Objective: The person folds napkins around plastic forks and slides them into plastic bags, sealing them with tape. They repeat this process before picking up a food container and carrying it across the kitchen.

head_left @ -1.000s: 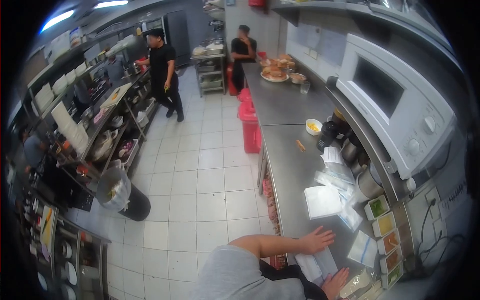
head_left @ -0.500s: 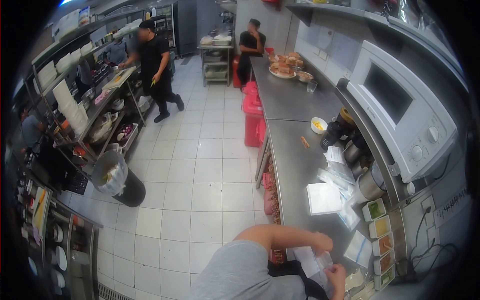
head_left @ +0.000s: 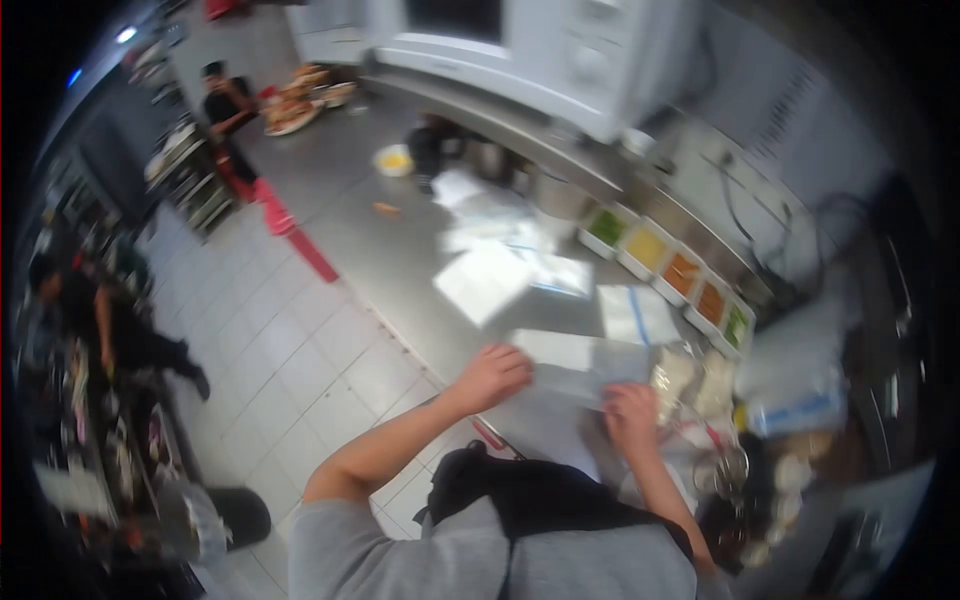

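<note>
A clear plastic bag (head_left: 571,384) with a white sheet (head_left: 555,349) in or under it is stretched between my hands over the steel counter. The fingers of my left hand (head_left: 492,378) close on its left end. At its lower right, the curled fingers of my right hand (head_left: 632,415) grip it, though motion blur softens the fingertips. Just beyond the bag lie a stack of white sheets (head_left: 484,283) and a flat white packet with a blue stripe (head_left: 638,315).
White tubs of chopped green (head_left: 606,228), yellow and orange food line the back of the counter (head_left: 350,220). Clear bags of pale food (head_left: 676,378) lie at right. A microwave (head_left: 560,60) sits above. Co-workers stand at left (head_left: 120,315) and at the far end (head_left: 230,105).
My view has swung right and down toward the counter. My hands have moved apart, and the bag is now spread flat between them.
</note>
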A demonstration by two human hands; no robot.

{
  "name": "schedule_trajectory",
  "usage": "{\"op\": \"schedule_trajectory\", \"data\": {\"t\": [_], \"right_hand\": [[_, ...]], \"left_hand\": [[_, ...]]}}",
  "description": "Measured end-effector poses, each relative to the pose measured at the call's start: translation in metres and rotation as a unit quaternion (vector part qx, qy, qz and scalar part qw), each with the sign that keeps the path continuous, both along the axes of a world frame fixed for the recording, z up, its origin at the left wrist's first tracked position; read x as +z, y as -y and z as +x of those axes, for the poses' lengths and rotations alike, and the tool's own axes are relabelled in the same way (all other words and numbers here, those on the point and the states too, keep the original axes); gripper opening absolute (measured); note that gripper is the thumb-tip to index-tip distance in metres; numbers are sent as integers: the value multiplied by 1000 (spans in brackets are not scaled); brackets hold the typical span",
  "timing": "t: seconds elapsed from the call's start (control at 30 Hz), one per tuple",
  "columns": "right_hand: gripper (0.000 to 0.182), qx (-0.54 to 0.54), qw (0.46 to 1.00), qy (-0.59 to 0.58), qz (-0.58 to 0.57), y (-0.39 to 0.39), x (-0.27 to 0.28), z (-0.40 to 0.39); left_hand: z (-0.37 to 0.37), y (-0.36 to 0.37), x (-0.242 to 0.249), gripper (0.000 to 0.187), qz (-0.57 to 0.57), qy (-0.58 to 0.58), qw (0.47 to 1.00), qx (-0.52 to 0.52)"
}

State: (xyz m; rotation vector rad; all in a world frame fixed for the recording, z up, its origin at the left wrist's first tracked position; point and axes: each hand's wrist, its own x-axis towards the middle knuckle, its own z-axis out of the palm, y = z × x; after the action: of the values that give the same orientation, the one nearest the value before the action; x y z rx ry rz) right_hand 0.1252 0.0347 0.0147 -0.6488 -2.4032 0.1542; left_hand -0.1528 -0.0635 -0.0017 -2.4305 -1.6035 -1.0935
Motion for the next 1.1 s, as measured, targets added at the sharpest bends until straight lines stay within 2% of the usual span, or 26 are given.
{"op": "schedule_trajectory", "data": {"t": [0.1, 0.17, 0.2, 0.27, 0.3, 0.33, 0.37, 0.4, 0.47, 0.5, 0.57, 0.6, 0.67, 0.7, 0.77, 0.8, 0.87, 0.9, 0.97, 1.0, 1.07, 1.1], "right_hand": [[9, -18, 999, 30, -37, 17, -42, 15], [8, -19, 997, 41, -63, 21, -51, 26], [6, -4, 995, 16, -100, 18, -51, 29], [6, 2, 990, -11, -139, 10, -49, 33], [8, -31, 967, -25, -252, 6, -46, 34], [10, -61, 930, -42, -360, 0, -44, 34], [16, -73, 941, -60, -325, -8, -43, 29], [16, -78, 940, -63, -326, -15, -40, 23], [24, -143, 910, -60, -385, -27, -35, 11], [24, -147, 908, -62, -387, -31, -43, 7], [25, -264, 949, 10, -174, -39, -69, -4], [25, -268, 947, 8, -177, -38, -71, -7], [19, -298, 946, 43, -121, -35, -73, -14], [19, -303, 944, 42, -124, -34, -71, -16], [15, -310, 936, 113, -125, -34, -66, -18], [15, -313, 934, 111, -130, -35, -71, -18], [14, -312, 934, 134, -110, -40, -82, -20], [14, -318, 933, 129, -112, -39, -79, -20], [12, -305, 935, 145, -106, -37, -72, -20], [12, -315, 933, 138, -108, -37, -68, -21], [17, -291, 926, 185, -152, -37, -62, -22], [17, -297, 924, 181, -157, -37, -61, -21]], "left_hand": [[-1, 20, -34, 22, -49, 16, 995, -80], [0, 29, -52, 25, -115, 112, 986, -40], [-2, 31, -51, 25, -120, 110, 985, -50], [-2, 31, -49, 19, -141, 189, 971, -32], [0, 30, -52, 19, -144, 188, 971, -39], [2, 29, -55, 12, -184, 254, 949, 34], [2, 27, -57, 9, -222, 316, 916, 108], [4, 22, -54, 9, -225, 313, 917, 103], [12, 6, -42, 16, -193, 341, 902, 184], [17, -1, -38, 16, -196, 339, 903, 180], [28, -12, -31, 21, -203, 233, 900, 308], [30, -15, -35, 21, -205, 230, 901, 305], [32, -19, -48, 21, -106, 159, 919, 345], [32, -20, -48, 21, -108, 156, 921, 341], [33, -19, -49, 16, -68, 135, 929, 339], [34, -17, -44, 16, -71, 131, 930, 335], [36, -17, -32, 13, -207, 168, 896, 355], [37, -18, -31, 13, -207, 163, 899, 350], [39, -19, -30, 19, -122, 171, 914, 348], [41, -23, -30, 19, -121, 165, 919, 338], [46, -30, -31, 35, -41, 22, 990, 132], [57, -36, -29, 35, -43, 17, 991, 125]]}}
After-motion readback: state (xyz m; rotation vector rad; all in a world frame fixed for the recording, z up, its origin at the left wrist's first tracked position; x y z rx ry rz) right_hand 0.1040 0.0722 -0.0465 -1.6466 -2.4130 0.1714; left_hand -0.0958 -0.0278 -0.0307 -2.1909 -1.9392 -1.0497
